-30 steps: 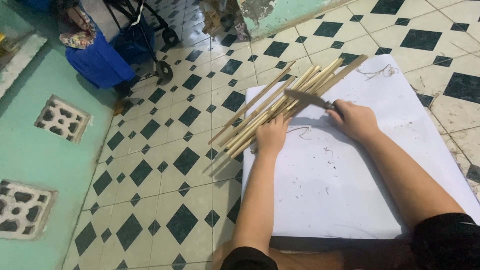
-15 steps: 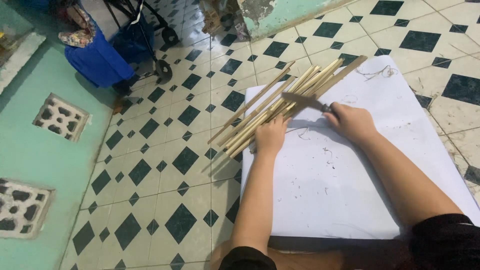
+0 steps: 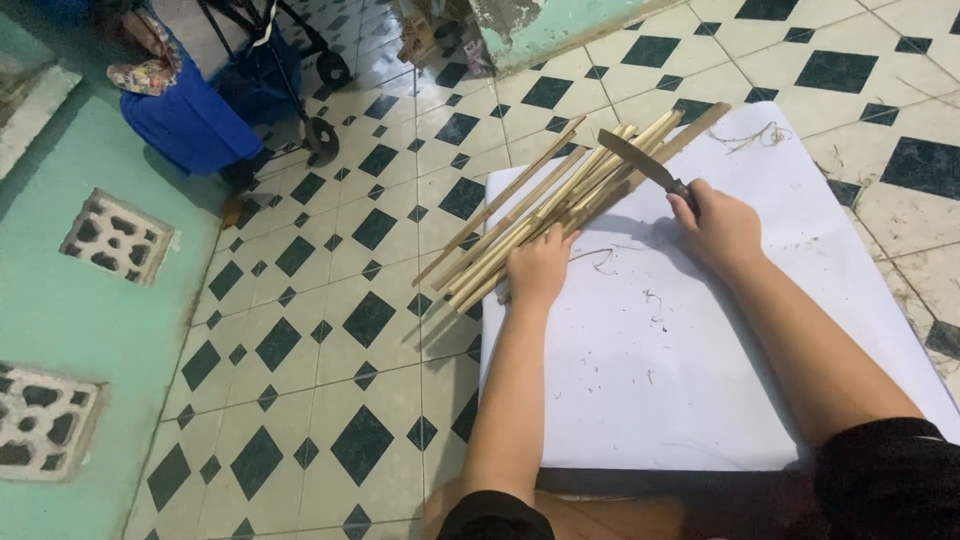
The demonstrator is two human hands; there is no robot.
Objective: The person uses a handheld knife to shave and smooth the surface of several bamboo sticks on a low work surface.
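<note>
A bundle of several long bamboo sticks (image 3: 560,200) lies slanted across the far left corner of a white board (image 3: 690,350) on the tiled floor. My left hand (image 3: 538,268) presses down on the near end of the bundle. My right hand (image 3: 722,228) grips the handle of a dark curved knife (image 3: 640,162), whose blade rests across the upper part of the sticks. Thin shavings and fibres lie scattered on the board.
The floor (image 3: 330,330) is cream tile with dark diamonds. A turquoise wall with patterned vent blocks (image 3: 118,238) runs along the left. A blue bag (image 3: 190,115) and a wheeled frame (image 3: 310,90) stand at the top left. A turquoise pillar base (image 3: 540,30) is at the top.
Both hands stay on the bundle and the knife. The blade has shifted only slightly along the sticks.
</note>
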